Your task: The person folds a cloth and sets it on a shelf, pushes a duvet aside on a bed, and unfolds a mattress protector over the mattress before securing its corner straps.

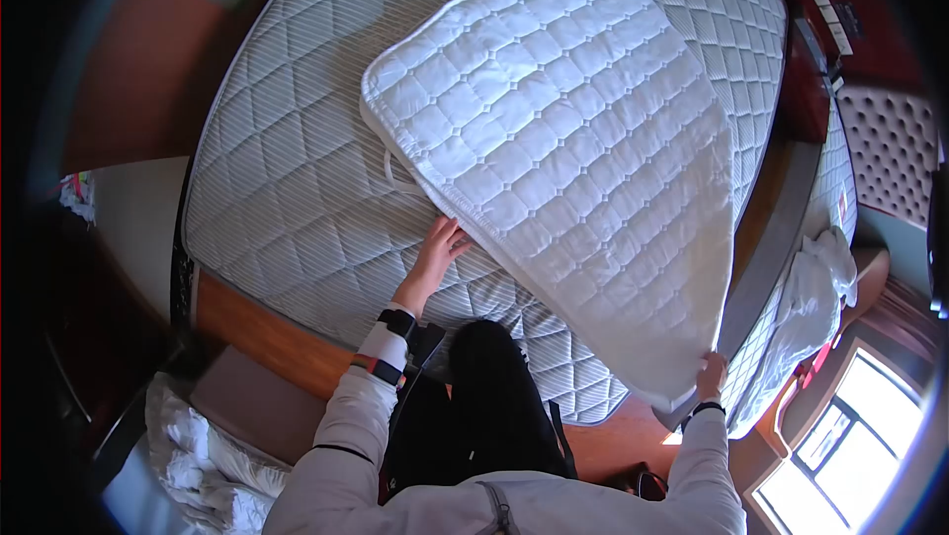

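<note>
Well, nearest the camera, a black trouser leg (pixel 489 362) presses up close to the mattress edge. The right hand (pixel 712 377) pinches the white quilted pad (pixel 583 120) near its lowest corner, while the left hand (pixel 431 256) has its fingers at the pad's near edge; whether they pinch it or merely curl beneath cannot be told. The step in hand seems to be handling the pad by its edges, and a next move would call for a secure hold on both sides, since the cloth looks limp. The pad lies aslant over the striped mattress (pixel 277 169), stitched in small squares, smoother toward the right hand, with a pale strap (pixel 389 174) looping out at its left side. Farther off, crumpled white bedding (pixel 816 268) lies on another bed (pixel 838 169), with a bright window (pixel 850 436) beyond
</note>
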Action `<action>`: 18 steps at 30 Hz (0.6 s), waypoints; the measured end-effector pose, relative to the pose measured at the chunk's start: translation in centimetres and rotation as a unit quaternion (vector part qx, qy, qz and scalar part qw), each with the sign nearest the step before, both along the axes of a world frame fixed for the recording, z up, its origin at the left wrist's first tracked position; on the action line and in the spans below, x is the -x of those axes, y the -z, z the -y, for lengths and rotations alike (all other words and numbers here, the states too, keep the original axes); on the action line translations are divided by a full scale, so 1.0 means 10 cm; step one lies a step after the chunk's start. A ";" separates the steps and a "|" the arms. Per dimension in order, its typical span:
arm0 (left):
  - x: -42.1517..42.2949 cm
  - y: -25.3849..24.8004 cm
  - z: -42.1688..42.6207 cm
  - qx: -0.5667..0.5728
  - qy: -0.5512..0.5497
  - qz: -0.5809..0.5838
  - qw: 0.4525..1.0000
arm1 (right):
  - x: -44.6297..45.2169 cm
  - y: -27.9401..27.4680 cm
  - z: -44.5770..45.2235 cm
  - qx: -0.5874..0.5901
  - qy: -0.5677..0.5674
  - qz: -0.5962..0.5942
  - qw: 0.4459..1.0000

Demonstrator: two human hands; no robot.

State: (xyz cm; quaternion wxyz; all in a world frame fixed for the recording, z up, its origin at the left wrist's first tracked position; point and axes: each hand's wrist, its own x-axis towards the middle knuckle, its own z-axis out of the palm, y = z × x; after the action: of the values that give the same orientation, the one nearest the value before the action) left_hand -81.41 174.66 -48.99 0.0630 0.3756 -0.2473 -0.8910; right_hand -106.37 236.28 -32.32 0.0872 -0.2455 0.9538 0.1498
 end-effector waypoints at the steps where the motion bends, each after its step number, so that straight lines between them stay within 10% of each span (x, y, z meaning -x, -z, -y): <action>1: 0.06 0.00 -0.02 0.000 -0.001 0.012 1.000 | -0.05 0.07 -0.24 -0.026 0.127 -0.046 0.990; 5: 0.30 0.05 -0.06 -0.018 -0.026 0.052 0.998 | -0.60 -0.20 0.49 -0.003 -0.179 0.098 0.979; 6: 0.36 0.02 -0.05 -0.011 -0.028 0.063 0.998 | -0.73 -0.02 0.61 0.140 0.187 0.361 0.903; 7: 0.41 0.01 -0.04 -0.004 -0.033 0.075 0.997 | -0.85 0.16 0.71 0.267 0.561 0.357 0.698; 9: 0.43 0.06 -0.02 0.060 -0.077 0.140 0.985 | -1.07 0.81 0.62 0.320 0.624 0.405 0.587; 11: 0.44 -0.29 0.07 0.115 -0.107 0.073 0.985 | -1.31 1.37 0.45 0.335 0.275 0.394 0.810; 12: 0.42 -0.42 0.13 0.120 -0.126 0.066 0.983 | -1.32 1.62 0.38 0.357 0.344 0.388 0.777; 14: 0.36 -0.84 0.27 0.165 -0.174 0.092 0.967 | -1.12 1.69 0.78 0.433 0.695 0.236 0.523; 18: -0.35 -1.36 0.84 0.200 -0.299 0.085 0.929 | -1.07 1.20 1.21 0.480 0.572 0.084 0.660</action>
State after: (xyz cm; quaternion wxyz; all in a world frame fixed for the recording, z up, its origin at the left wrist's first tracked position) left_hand -77.96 166.23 -35.44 0.3790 0.4857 -0.3010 -0.7279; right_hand -95.66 224.19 -44.32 0.1056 0.3287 0.8345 -0.4294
